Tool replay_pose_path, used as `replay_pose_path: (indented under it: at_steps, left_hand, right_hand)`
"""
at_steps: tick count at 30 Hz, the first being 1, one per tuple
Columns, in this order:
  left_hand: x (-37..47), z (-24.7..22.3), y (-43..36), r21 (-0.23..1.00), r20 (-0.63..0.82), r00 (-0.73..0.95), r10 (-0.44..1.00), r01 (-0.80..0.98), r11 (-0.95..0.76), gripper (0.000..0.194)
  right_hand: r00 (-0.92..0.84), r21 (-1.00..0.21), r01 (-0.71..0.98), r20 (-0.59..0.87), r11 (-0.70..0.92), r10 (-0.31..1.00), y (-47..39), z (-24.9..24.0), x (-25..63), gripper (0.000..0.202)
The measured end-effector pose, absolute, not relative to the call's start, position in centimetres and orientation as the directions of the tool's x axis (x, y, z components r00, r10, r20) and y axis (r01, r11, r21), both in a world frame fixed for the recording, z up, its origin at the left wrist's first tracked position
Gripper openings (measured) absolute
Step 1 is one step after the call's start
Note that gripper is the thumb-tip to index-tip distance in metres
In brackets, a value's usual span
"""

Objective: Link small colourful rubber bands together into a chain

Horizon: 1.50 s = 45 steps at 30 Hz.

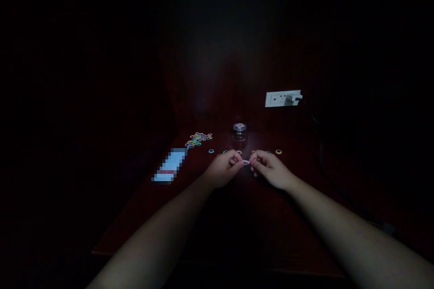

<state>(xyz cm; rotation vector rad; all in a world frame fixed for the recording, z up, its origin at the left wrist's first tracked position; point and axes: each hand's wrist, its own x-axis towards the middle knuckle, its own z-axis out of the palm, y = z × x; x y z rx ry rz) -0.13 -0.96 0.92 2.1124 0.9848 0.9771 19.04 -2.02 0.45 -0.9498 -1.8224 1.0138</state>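
We find both hands at work above a dark red table (210,230), in weak light. The left hand (222,169) and the right hand (273,169) face each other, each pinching one side of a pale pink band (246,162) between thumb and fingertips. The band lies in the narrow gap between the two pinches; we cannot tell whether it is under stretch.

Just beyond the hands, we note further small bands in a loose row: a blue band (211,151) at the left end, a yellow band (278,151) at the right end, and others between, partly covered by the fingers. A pile of coloured bands (195,140) lies farther left, near a lit screen (171,165), its display obscured. A clear jar (239,135) with its lid on stands behind the row. On the wall, a plug (294,98) sits in a white socket plate (276,99).

In our judgement, the step in hand is handling one band two-handed, probably shaping or placing it. The next move, we consider, calls for keeping one pinch firm while the other eases, lest the band spring away, and for keeping the knuckles off the row.
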Motion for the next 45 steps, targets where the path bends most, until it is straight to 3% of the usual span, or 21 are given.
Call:
replay_pose_path:
  at_steps: [13, 29, 45]
  left_hand:
    - [0.21, 1.16, -1.45, 0.828, 0.332, 0.533, 0.778, 0.23, -0.511, 0.013]
    - [0.53, 1.02, -1.72, 0.902, 0.3, 0.558, 0.774, 0.099, -0.421, 0.022]
    - [0.41, 0.81, -1.33, 0.885, 0.306, 0.503, 0.808, 0.161, -0.436, 0.015]
  right_hand:
    - [-0.366, -0.834, 0.276, 0.368, 0.478, 0.855, -2.48, 0.83, 18.78, 0.018]
    - [-0.37, -0.785, 0.287, 0.439, 0.55, 0.819, -2.62, 0.79, 18.73, 0.016]
    - [-0.364, -0.853, 0.17, 0.411, 0.493, 0.836, -2.66, 0.95, 18.64, 0.016]
